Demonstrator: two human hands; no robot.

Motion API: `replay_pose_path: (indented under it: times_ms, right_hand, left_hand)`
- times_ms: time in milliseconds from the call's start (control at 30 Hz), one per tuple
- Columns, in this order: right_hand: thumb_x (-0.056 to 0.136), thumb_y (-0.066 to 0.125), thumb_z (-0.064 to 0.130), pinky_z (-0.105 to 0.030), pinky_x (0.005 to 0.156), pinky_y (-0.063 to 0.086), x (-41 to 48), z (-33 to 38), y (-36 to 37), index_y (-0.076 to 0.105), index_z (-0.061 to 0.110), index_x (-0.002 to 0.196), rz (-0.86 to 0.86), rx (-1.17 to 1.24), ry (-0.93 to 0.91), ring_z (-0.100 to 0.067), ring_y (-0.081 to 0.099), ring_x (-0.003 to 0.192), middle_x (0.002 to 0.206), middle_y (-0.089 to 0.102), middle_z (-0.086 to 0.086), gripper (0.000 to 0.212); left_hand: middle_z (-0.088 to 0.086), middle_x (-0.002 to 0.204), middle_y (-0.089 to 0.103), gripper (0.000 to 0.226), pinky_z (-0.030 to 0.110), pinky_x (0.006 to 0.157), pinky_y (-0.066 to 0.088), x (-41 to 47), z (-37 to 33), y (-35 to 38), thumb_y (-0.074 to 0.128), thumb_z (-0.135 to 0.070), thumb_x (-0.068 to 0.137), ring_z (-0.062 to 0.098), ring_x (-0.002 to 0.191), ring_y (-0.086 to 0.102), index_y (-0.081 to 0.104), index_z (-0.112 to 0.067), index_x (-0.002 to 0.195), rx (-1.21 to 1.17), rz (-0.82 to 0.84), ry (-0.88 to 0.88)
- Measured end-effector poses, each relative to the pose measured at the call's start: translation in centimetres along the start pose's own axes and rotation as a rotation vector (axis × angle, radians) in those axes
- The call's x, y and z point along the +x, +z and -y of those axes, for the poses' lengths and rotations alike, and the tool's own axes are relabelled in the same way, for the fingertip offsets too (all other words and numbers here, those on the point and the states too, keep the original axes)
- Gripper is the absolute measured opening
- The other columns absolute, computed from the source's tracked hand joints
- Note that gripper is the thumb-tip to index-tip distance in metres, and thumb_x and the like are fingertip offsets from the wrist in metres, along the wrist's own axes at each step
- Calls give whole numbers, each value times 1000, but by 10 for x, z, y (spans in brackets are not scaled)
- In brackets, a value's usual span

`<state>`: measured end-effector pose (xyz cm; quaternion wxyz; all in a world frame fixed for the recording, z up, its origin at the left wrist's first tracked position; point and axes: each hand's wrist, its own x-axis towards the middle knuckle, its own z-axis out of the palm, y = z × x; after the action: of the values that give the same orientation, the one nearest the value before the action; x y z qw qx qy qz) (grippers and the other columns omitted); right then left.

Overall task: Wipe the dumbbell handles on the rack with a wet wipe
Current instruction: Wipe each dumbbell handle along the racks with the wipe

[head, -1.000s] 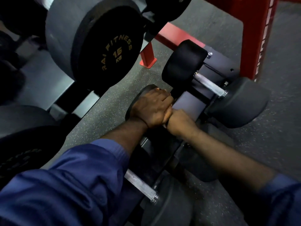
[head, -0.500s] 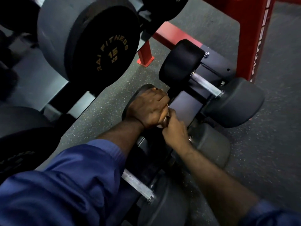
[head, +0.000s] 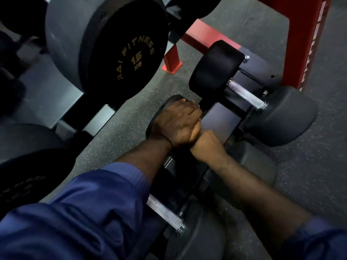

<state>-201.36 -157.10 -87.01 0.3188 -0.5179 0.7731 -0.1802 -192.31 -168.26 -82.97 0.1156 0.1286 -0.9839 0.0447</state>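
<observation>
- Black rubber head of the middle dumbbell (head: 161, 109) sits under the left hand (head: 176, 124), whose fingers curl over its inner edge, likely steadying it against rolling
- The right hand (head: 206, 147) is tucked just below and against the left; its fingers are hidden, so I cannot tell whether they pinch the wet wipe
- The wipe is not visible, and both hands cover this dumbbell's own handle
- Beyond the hands the far handle (head: 244, 94) lies bare; behind the wrists the near handle (head: 163, 212) is partly cut off by the blue sleeve (head: 84, 212)
</observation>
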Motion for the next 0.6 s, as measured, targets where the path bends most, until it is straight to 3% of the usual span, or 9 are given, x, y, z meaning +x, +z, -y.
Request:
replay_pose_path:
  times_ms: [100, 200, 333, 467, 600]
  right_hand:
    - [96, 52, 28, -32, 81, 49, 12, -1, -21, 64, 12, 117, 104, -26, 28, -37, 65, 108, 121, 69, -15, 29]
    - [91, 60, 26, -35, 77, 53, -1, -1, -19, 63, 15, 116, 58, -54, 19, -37, 67, 101, 113, 70, -13, 27]
    - [95, 56, 22, -38, 90, 54, 6, -2, -18, 58, 12, 131, 158, -141, -53, -37, 63, 111, 126, 65, -15, 37]
    - [104, 47, 27, -31, 94, 44, 21, 1, -48, 62, 7, 128, 297, -153, -92, -33, 59, 122, 135, 62, -16, 35]
    - [103, 50, 21, -37, 94, 48, 9, 5, -29, 61, 7, 131, 259, -353, -94, -34, 61, 119, 131, 64, -12, 34]
  left_hand:
    - [12, 114, 75, 35, 44, 107, 46, 2, 1, -1, 55, -27, 87, 33, 109, 69, 75, -8, 108, -12, 18, 5]
    - [10, 119, 74, 36, 44, 110, 44, 1, 1, -1, 61, -27, 83, 32, 113, 68, 75, -9, 111, -8, 71, -6]
    - [13, 121, 74, 41, 45, 110, 46, 1, 0, -3, 51, -30, 88, 33, 116, 68, 74, -7, 114, -28, 114, -22]
    - [13, 120, 74, 41, 45, 110, 46, 3, -3, -8, 52, -31, 87, 33, 114, 68, 74, -7, 112, 14, 112, -21]
    - [12, 119, 74, 41, 45, 108, 47, 3, -3, -8, 52, -31, 86, 33, 113, 68, 75, -7, 110, -14, 107, -13]
